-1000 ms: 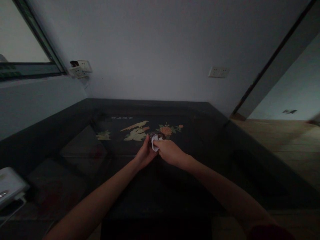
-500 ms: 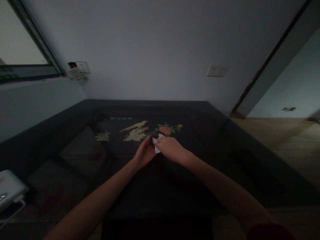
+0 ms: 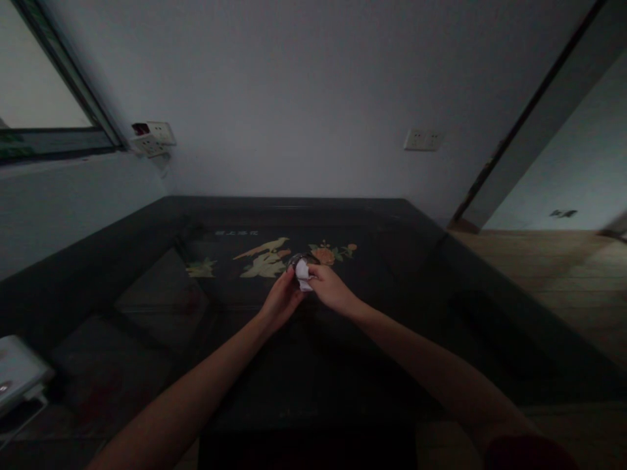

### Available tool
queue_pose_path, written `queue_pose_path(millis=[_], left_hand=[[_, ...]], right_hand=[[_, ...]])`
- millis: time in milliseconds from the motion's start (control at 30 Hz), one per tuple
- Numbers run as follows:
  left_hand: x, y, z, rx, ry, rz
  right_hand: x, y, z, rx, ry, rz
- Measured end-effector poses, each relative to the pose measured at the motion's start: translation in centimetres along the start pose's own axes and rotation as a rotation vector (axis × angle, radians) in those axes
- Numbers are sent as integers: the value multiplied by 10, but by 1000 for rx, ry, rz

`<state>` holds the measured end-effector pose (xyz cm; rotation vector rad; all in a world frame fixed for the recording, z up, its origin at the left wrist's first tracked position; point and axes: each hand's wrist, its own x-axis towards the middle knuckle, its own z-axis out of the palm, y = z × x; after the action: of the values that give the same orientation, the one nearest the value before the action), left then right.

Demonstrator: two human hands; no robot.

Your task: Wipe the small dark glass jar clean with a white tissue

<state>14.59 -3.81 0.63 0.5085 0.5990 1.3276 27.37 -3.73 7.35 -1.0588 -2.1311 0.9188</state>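
Observation:
Over the middle of a dark, glossy table [image 3: 357, 372], my left hand [image 3: 283, 299] is closed round the lower left side of a small dark, rounded object [image 3: 292, 262] with a shiny edge. Its exact kind is too dim and too covered to make out. My right hand [image 3: 330, 285] pinches a crumpled white tissue [image 3: 303, 274] and presses it against the front of that object. Both hands meet there, fingertips close together, and the tissue hides much of the object.
A bird-and-flower picture [image 3: 264, 256] decorates the tabletop behind my hands. At the left edge sits a white device [image 3: 19, 369] with a cable. Wall sockets [image 3: 424, 140] are on the wall ahead, more sockets [image 3: 154, 138] near the window. Wooden floor [image 3: 553, 261] lies to the right.
My right hand has shifted slightly left and up with the tissue, which now covers more of the dark object's face. My left hand keeps its hold with little movement.

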Motion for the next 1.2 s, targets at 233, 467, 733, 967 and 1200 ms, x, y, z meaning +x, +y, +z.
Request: queue_pose_path(millis=[233,467,733,967,1200], left_hand=[[-1,-3,6,-4,-10,18],[-4,-1,16,25,34,-15],[-4,-4,11,53,33,-2],[-6,-6,9,102,1,45],[-6,-7,7,85,5,61]], right_hand=[[-12,-9,2,-533,-98,-102],[-19,-18,1,-942,-212,-261],[-18,-28,-13,-1027,-336,-238],[-17,-20,-1,-881,-244,-137],[-8,-9,4,-374,-57,13]])
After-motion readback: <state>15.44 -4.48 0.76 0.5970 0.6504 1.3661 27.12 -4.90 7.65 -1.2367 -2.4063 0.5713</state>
